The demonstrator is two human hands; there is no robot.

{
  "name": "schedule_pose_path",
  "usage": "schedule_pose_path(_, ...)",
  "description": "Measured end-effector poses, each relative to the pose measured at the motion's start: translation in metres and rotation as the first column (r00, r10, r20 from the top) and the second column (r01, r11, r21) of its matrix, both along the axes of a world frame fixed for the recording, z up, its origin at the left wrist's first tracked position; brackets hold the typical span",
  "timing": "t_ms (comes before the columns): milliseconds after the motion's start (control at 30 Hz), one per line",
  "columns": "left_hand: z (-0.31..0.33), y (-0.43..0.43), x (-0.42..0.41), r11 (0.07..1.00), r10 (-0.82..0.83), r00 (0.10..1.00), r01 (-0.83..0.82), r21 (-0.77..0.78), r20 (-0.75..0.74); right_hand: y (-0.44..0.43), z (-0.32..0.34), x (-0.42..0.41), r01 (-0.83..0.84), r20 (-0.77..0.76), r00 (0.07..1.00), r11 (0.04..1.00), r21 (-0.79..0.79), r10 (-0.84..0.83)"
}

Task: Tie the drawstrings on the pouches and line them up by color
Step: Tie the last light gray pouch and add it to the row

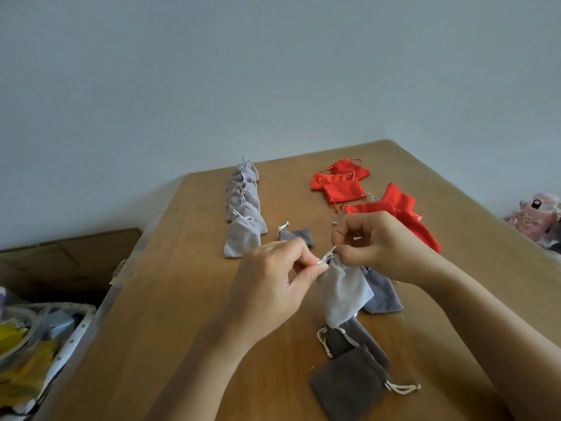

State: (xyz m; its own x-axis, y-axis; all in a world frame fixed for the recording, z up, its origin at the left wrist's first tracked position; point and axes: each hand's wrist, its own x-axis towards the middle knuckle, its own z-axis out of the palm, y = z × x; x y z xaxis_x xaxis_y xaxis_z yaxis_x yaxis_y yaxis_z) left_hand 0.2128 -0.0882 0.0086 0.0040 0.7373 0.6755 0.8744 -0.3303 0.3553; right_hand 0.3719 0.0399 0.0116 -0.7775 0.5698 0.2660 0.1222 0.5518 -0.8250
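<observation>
Where the light grey pouch point(344, 291) is held: above the wooden table point(182, 299), between both hands.
Left hand point(270, 287): fingers curled, one drawstring point(327, 256) end pinched.
Right hand point(382, 244): fingers curled, the other end pinched.
Light grey row point(243, 214): lined up far left.
Red pouches point(343, 183): heaped far right.
Dark grey pouches point(349, 381): laid nearest, below the held pouch.

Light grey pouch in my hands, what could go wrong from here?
The left hand and right hand pinch the thin white drawstring only at the fingertips, so the cord may slip before a knot sets. The light grey fabric pouch hangs above dark grey fabric pouches, so a drop could mix it among them.
</observation>
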Motion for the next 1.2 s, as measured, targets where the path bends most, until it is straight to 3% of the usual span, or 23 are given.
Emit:
schedule_pose_path(167,-0.001,0.003,-0.004,0.999,0.045,0.996,-0.043,-0.029,0.076,-0.002,-0.005,-0.003,0.019,-0.125,0.992,0.999,0.030,-0.015)
schedule_pose_path(300,-0.001,0.005,-0.005,0.986,-0.021,0.902,0.090,-0.140,0.430,-0.002,-0.009,-0.008,-0.013,-0.257,0.966,0.991,-0.132,-0.021)
schedule_pose_path(467,0.003,0.003,-0.005,0.980,-0.032,0.859,0.126,-0.151,0.512,-0.002,-0.005,-0.008,-0.141,-0.363,0.932,0.924,-0.356,0.003)
schedule_pose_path(567,0.008,0.002,-0.006,0.972,-0.062,0.772,0.190,-0.136,0.633,-0.005,-0.002,-0.007,-0.147,-0.357,0.934,0.918,-0.369,0.006)
schedule_pose_path(667,0.011,0.002,-0.008,0.966,-0.081,0.745,0.223,-0.133,0.663,-0.011,-0.001,-0.009,-0.132,-0.280,0.959,0.955,-0.266,0.054)
schedule_pose_path(767,0.008,0.000,-0.008,0.963,-0.073,0.787,0.216,-0.163,0.612,-0.012,-0.002,-0.009,-0.033,-0.186,0.982,0.999,0.016,0.035)
schedule_pose_path(867,0.003,0.001,-0.008,0.963,-0.045,0.853,0.176,-0.206,0.520,-0.009,-0.007,-0.010,0.075,-0.129,0.991,0.945,0.318,-0.035)
schedule_pose_path(933,0.002,0.003,-0.009,0.963,-0.034,0.848,0.170,-0.211,0.529,-0.009,-0.011,-0.012,0.098,-0.140,0.989,0.932,0.349,-0.052)
schedule_pose_path(1033,0.005,0.003,-0.013,0.937,-0.051,0.774,0.255,-0.237,0.631,-0.009,-0.015,-0.014,0.078,-0.152,0.987,0.973,0.216,-0.045)
schedule_pose_path(1200,0.009,0.004,-0.019,0.914,-0.034,0.592,0.344,-0.215,0.805,-0.008,-0.013,-0.013,-0.106,-0.255,0.966,0.974,-0.200,0.053)
